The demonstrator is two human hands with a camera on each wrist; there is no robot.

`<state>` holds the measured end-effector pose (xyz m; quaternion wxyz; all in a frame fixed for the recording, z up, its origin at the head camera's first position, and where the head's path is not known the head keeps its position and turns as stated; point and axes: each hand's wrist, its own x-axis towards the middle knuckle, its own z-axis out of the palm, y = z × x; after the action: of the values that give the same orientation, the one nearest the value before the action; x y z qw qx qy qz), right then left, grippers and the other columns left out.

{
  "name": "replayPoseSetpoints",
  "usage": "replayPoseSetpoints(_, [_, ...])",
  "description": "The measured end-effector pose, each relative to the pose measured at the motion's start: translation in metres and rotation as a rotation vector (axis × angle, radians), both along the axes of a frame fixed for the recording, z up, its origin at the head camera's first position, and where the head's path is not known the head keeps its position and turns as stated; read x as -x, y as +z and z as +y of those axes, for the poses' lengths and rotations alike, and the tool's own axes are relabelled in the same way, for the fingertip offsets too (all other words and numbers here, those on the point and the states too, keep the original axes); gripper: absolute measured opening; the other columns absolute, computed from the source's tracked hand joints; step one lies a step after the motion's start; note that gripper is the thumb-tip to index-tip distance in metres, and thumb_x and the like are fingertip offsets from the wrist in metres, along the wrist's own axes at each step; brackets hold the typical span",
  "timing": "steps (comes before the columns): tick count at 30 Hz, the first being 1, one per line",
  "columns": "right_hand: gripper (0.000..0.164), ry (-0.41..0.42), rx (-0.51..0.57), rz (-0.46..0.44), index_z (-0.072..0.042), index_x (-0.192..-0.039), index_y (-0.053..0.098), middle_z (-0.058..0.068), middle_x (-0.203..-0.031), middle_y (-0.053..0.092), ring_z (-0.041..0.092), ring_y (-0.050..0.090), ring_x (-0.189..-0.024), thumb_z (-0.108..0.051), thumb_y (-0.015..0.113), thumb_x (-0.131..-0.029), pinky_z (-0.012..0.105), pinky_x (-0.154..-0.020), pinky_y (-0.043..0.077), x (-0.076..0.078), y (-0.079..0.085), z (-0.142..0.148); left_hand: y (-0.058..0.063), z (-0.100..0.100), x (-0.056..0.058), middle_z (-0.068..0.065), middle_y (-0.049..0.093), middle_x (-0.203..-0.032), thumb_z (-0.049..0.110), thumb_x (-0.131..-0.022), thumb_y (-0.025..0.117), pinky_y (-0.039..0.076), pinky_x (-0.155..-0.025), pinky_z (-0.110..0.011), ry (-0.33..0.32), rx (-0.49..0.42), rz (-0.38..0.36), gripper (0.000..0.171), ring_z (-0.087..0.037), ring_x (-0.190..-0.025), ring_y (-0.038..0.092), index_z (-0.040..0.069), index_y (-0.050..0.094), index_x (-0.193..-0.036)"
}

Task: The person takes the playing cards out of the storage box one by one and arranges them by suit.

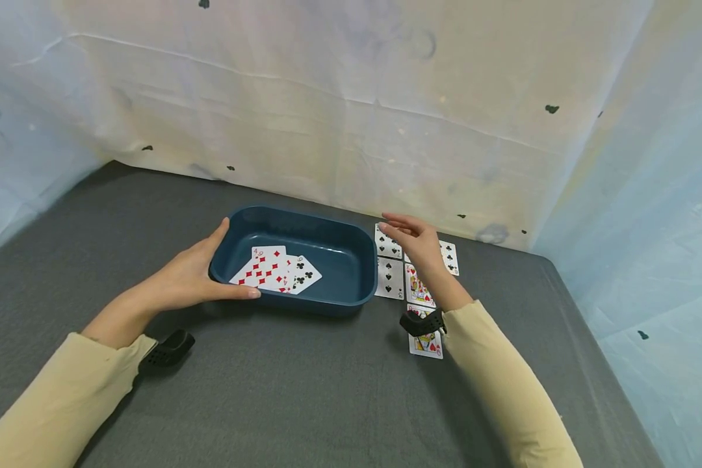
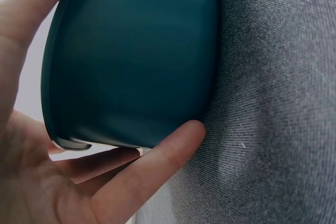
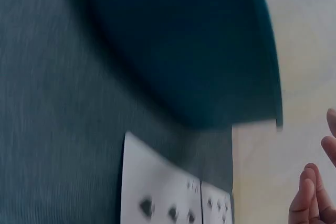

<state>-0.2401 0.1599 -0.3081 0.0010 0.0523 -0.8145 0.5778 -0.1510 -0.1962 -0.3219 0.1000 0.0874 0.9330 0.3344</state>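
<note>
My left hand [image 1: 190,276] grips the left end of a dark blue rectangular tub [image 1: 359,260], its thumb along the front wall and its fingers round the far corner. In the left wrist view the hand spans the tub's outer wall [image 2: 136,61]. Inside the tub lie several overlapping playing cards, among them a diamonds card [image 1: 263,265] and a clubs card [image 1: 304,273]. Right of the tub, my right hand [image 1: 418,247] hovers over cards on the table with its fingers loosely bent and nothing held. A spades card [image 1: 390,279] lies beside the tub's right end.
Face-up cards lie in rows on the grey cloth table [image 1: 304,390]: another spades card [image 1: 387,246], a red face card [image 1: 418,286], a queen of hearts [image 1: 426,346] partly under the wrist, and a black-suit card [image 1: 450,257]. A pale curtain [image 1: 327,130] hangs behind.
</note>
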Motion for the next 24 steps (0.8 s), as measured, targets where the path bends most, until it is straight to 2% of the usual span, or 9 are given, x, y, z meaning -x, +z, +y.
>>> replayPoseSetpoints(6, [0.040, 0.104, -0.020, 0.025, -0.013, -0.125, 0.065, 0.011, -0.124, 0.062, 0.021, 0.058, -0.113, -0.025, 0.071, -0.088, 0.045, -0.100, 0.045, -0.010, 0.008, -0.029, 0.001, 0.001, 0.000, -0.033, 0.007, -0.155, 0.063, -0.068, 0.076, 0.023, -0.105, -0.070, -0.003, 0.015, 0.007, 0.135, -0.055, -0.138, 0.018, 0.008, -0.014, -0.152])
replayPoseSetpoints(11, [0.038, 0.192, -0.038, 0.030, -0.014, -0.124, 0.066, 0.009, -0.119, 0.064, 0.020, 0.060, -0.109, -0.025, 0.071, -0.087, 0.040, -0.096, 0.048, -0.019, 0.011, -0.057, 0.001, 0.000, 0.000, -0.033, 0.007, -0.155, 0.063, -0.068, 0.076, 0.023, -0.105, -0.070, -0.002, 0.017, 0.008, 0.135, -0.055, -0.138, 0.018, 0.008, -0.014, -0.152])
replayPoseSetpoints(19, [0.039, 0.238, -0.060, 0.016, -0.010, -0.125, 0.064, 0.007, -0.114, 0.064, 0.020, 0.061, -0.102, -0.024, 0.070, -0.088, 0.030, -0.084, 0.050, -0.024, 0.002, -0.087, 0.001, 0.001, 0.001, -0.034, 0.008, -0.155, 0.065, -0.068, 0.075, 0.024, -0.105, -0.070, 0.003, 0.026, 0.002, 0.135, -0.055, -0.138, 0.019, 0.009, -0.015, -0.152])
replayPoseSetpoints(24, [0.041, 0.285, -0.119, -0.022, -0.010, -0.126, 0.063, 0.007, -0.115, 0.065, 0.021, 0.060, -0.101, -0.027, 0.068, -0.090, 0.026, -0.079, 0.048, -0.026, -0.004, -0.098, 0.001, 0.001, 0.000, -0.034, 0.009, -0.155, 0.065, -0.068, 0.075, 0.024, -0.104, -0.070, 0.007, 0.032, -0.005, 0.135, -0.056, -0.137, 0.019, 0.008, -0.015, -0.152])
